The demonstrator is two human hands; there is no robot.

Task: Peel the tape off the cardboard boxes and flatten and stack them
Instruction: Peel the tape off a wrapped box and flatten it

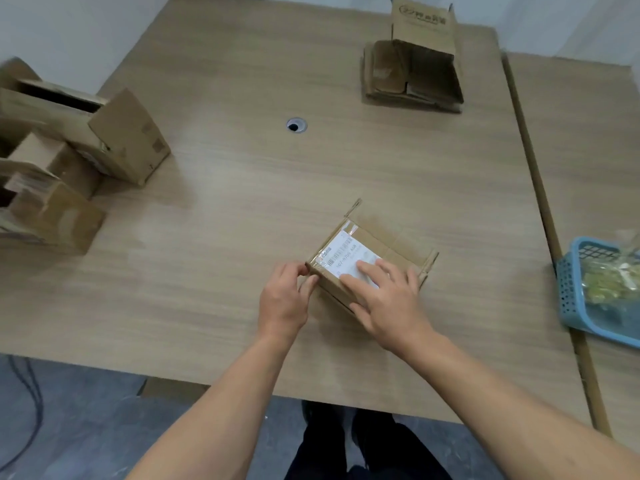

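A person works at a small cardboard box point(389, 244) lying near the front edge of a wooden table point(242, 209), just ahead of both bare hands. The right hand point(388, 301) presses flat on the box's top, fingers spread over a white shipping label point(344, 259) sealed under clear tape. The left hand point(284, 303) is at the box's near-left corner, thumb and curled fingertips pinching that corner; whether they have caught the tape edge cannot be told. Unflattened boxes point(121, 140) crowd the table's left side, well apart from a stack of flattened boxes point(412, 84) at the far right. A blue basket point(571, 292) of crumpled tape sits at the right.
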